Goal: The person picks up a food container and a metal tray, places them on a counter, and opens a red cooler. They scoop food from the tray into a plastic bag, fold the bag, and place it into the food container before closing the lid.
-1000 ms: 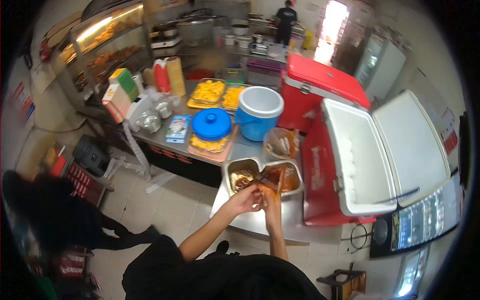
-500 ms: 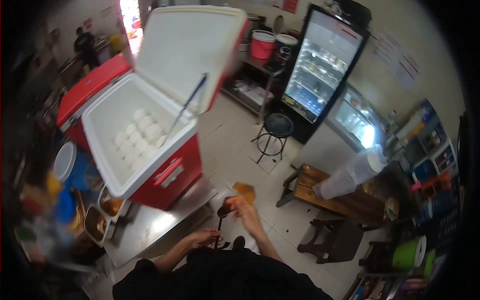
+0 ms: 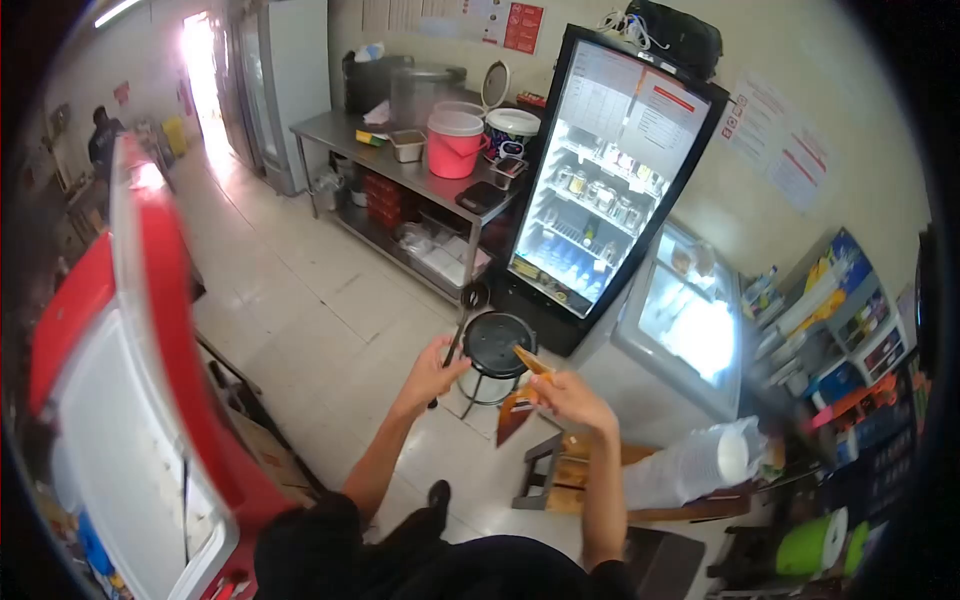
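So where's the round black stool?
In the head view's middle, the round black stool stands before the black glass-door fridge, just beyond the left hand.

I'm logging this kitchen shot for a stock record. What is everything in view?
cooler: one, red and white, left edge
steel table: one, grey, back wall
bucket: one, pink, on the steel table
drinks fridge: one, black, lit, right of the table
stool: one, black, before the fridge
cup stack: one, white, lower right
other person: one, dark clothes, far left
ladle: one, dark, in left hand
packet: one, brown-orange, in right hand
left hand: fingers closed round the ladle
right hand: fingers gripping the packet
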The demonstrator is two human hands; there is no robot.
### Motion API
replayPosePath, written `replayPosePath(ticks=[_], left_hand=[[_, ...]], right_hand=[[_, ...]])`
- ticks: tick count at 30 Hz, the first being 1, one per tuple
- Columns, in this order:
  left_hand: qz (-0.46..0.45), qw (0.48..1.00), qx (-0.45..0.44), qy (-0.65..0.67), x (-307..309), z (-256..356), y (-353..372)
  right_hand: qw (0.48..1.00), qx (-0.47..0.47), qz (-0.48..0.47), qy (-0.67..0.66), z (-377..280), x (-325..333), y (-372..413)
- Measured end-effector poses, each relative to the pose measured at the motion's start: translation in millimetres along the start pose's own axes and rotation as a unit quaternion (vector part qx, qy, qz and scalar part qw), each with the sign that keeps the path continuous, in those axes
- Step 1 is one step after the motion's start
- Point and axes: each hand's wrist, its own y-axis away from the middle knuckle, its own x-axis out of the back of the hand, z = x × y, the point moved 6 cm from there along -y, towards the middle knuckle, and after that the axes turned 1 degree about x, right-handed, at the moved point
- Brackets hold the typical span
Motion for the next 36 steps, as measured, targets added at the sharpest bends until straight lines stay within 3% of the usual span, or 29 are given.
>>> replayPosePath(ticks=[4, 6, 7, 8, 10, 15, 17, 18, 19, 22, 27, 29, 30, 32, 33, 35, 36], left_hand=[[-0.103, 0.994, -0.035, 0.033, -11.4, 60.2, -91.1], [-0.130, 0.987, -0.043, -0.085, -9.1, 76.9, -137.2], [-0.151, 0.984, -0.022, -0.090, -3.1, 75.8, -162.2], [-0.129, 0.980, -0.007, -0.151, 6.4, 84.1, -182.8], [-0.095, 0.950, -0.145, -0.261, 30.3, 96.1, -231.9], [-0.055, 0.928, -0.169, -0.328, 81.1, 162.5, -297.3], [-0.064, 0.878, -0.175, -0.441, 98.4, 186.6, -325.9], [-0.081, 0.878, -0.184, -0.435, 107.0, 195.6, -342.7], [-0.077, 0.874, -0.189, -0.441, 117.6, 204.5, -362.2], [-0.156, 0.819, -0.196, -0.516, 140.0, 230.9, -421.5], [-0.090, 0.811, -0.198, -0.544, 239.8, 272.4, -537.8], [-0.053, 0.736, -0.324, -0.592, 301.8, 273.6, -578.1], [-0.031, 0.817, -0.197, -0.541, 347.2, 266.7, -605.1], [-0.012, 0.925, -0.006, -0.381, 414.1, 263.2, -623.1], [-0.014, 0.958, 0.051, -0.281, 442.7, 258.5, -632.1], [-0.004, 0.977, 0.095, -0.193, 502.5, 223.8, -660.5], [0.012, 0.980, 0.093, -0.174, 525.8, 197.1, -678.9]], right_hand=[[0.996, 0.060, 0.029, 0.065, -12.4, 23.3, -75.5], [0.998, 0.050, 0.021, 0.036, -11.7, 37.7, -118.7], [0.994, 0.096, 0.034, 0.031, -27.2, 45.7, -136.8], [0.994, 0.106, 0.028, 0.015, -32.3, 51.8, -157.1], [0.988, 0.146, 0.038, -0.006, -38.6, 63.2, -199.4], [0.988, 0.132, -0.015, -0.074, -44.7, 77.8, -303.6], [0.935, 0.280, 0.004, -0.218, -60.3, 86.4, -334.1], [0.902, 0.283, -0.096, -0.311, -59.3, 83.2, -359.2], [0.900, 0.293, -0.096, -0.310, -54.9, 82.8, -391.4], [0.816, 0.406, -0.233, -0.340, -20.7, 59.1, -512.1], [0.699, 0.337, -0.358, -0.520, -105.8, 7.2, -664.0], [0.633, 0.256, -0.392, -0.617, -146.5, -36.3, -692.5], [0.595, 0.215, -0.402, -0.662, -159.8, -62.8, -702.4], [0.530, 0.147, -0.406, -0.730, -163.6, -103.9, -719.9], [0.499, 0.123, -0.395, -0.761, -158.5, -120.0, -731.1], [0.498, 0.028, -0.284, -0.819, -140.6, -144.6, -755.6], [0.527, 0.003, -0.261, -0.809, -118.5, -162.3, -772.0]])
